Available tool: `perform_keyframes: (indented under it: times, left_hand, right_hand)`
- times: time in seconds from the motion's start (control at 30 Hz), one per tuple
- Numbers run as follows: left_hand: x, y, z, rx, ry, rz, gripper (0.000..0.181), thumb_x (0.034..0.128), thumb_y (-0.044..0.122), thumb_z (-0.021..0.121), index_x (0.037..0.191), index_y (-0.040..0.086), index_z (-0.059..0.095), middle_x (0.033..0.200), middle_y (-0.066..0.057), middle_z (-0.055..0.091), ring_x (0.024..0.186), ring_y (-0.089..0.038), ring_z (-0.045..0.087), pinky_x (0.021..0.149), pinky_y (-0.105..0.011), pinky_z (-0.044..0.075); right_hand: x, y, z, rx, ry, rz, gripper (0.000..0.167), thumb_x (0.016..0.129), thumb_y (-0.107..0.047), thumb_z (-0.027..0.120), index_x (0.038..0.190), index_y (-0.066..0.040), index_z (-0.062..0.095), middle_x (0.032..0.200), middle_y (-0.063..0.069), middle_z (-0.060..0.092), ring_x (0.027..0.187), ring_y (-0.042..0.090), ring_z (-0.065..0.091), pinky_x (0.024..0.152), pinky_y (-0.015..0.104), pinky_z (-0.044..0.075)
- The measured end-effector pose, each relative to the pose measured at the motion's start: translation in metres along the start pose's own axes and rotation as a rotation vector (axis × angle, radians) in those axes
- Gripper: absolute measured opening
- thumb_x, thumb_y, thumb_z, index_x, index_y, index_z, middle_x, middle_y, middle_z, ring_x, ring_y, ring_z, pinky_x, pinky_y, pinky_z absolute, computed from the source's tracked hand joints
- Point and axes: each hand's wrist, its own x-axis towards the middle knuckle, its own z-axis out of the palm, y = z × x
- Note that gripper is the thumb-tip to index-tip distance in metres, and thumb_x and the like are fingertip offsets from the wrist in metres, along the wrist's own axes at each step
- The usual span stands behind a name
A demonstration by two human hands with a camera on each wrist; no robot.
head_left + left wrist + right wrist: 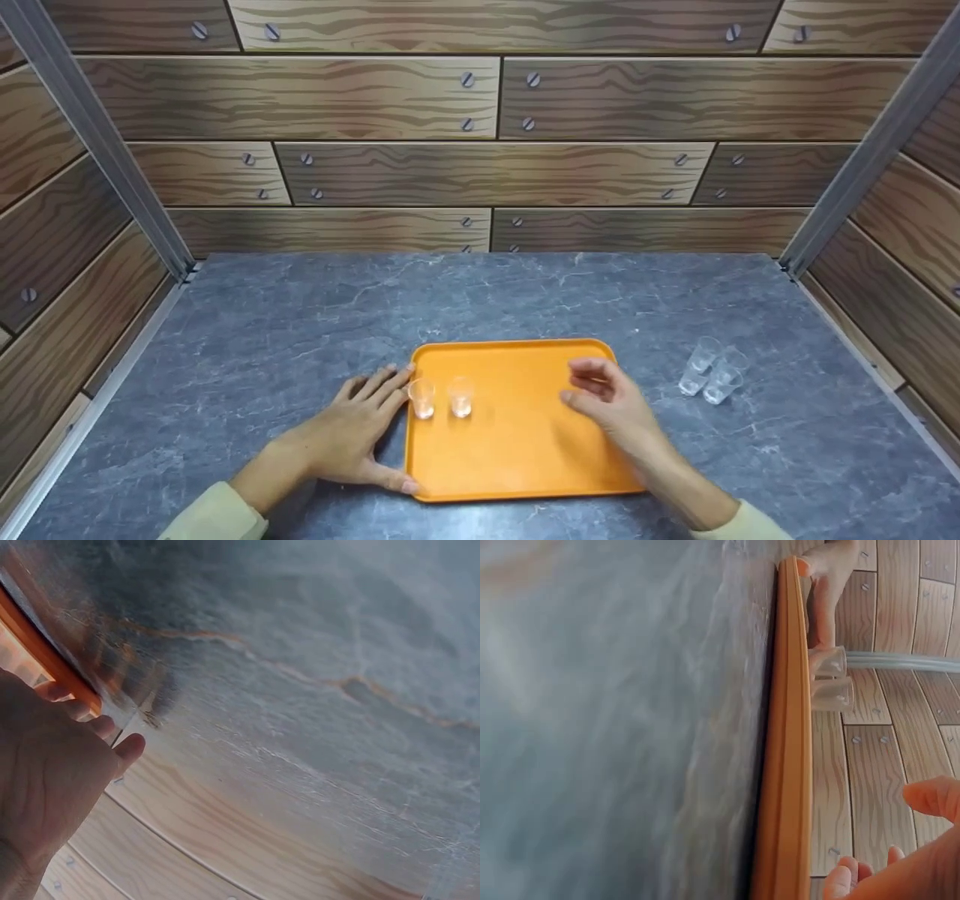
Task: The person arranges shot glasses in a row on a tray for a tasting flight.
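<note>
An orange tray (525,457) lies on the table before me. Two small clear cups (461,401) stand upright side by side at its left part. My left hand (354,439) lies along the tray's left edge, fingers spread and thumb touching the near left corner. Over the tray's right side hovers my right hand (611,409), its fingers loosely bent with a gap to the thumb and nothing held. In the right wrist view the two cups (832,694) rise above the tray rim (784,765), well apart from the right hand (907,862).
Several more small clear cups (712,371) stand in a tight cluster on the grey marbled table (360,300), right of the tray. Wood-patterned walls (390,172) enclose the table at the back and both sides, with metal posts (112,142) in the corners.
</note>
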Motion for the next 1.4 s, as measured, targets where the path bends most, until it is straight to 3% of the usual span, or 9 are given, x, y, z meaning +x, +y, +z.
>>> perform_keyframes:
  times: [0.47,0.83,1.07,1.4]
  left_hand:
    - [0.002,-0.002,0.0,0.0,-0.018,-0.013,0.128,0.085,0.091,0.064,0.172,0.004,0.028,0.179,-0.02,0.018,0.162,-0.048,0.019,0.12,-0.074,0.026]
    - [0.002,-0.001,0.001,-0.009,-0.019,-0.014,0.128,0.0856,0.09,0.065,0.173,0.004,0.027,0.18,-0.02,0.016,0.162,-0.047,0.018,0.12,-0.073,0.026]
    - [0.002,-0.002,0.002,-0.037,-0.034,-0.023,0.127,0.0867,0.088,0.066,0.173,0.006,0.025,0.181,-0.018,0.013,0.163,-0.046,0.016,0.121,-0.074,0.024]
    - [0.001,-0.002,0.003,-0.033,-0.021,-0.019,0.129,0.0861,0.089,0.066,0.173,0.004,0.025,0.181,-0.018,0.013,0.163,-0.048,0.016,0.121,-0.074,0.024]
  right_hand:
    - [0.0,0.002,-0.037,0.064,0.077,0.011,0.044,0.099,0.007,0.075,0.138,0.008,0.057,0.133,0.015,0.064,0.12,0.021,0.065,0.098,0.025,0.055]
    - [-0.003,0.003,-0.074,0.002,0.121,0.066,0.042,0.101,-0.001,0.076,0.139,0.002,0.057,0.13,0.006,0.066,0.116,0.011,0.067,0.099,0.024,0.054]
    - [-0.005,0.008,-0.102,0.024,0.167,0.012,0.034,0.1,0.005,0.074,0.131,-0.003,0.063,0.113,-0.009,0.071,0.108,0.007,0.07,0.093,0.022,0.057]
    - [-0.009,0.01,-0.13,0.035,0.22,-0.023,0.029,0.101,0.007,0.072,0.126,-0.006,0.066,0.11,-0.014,0.072,0.104,0.002,0.068,0.089,0.017,0.054]
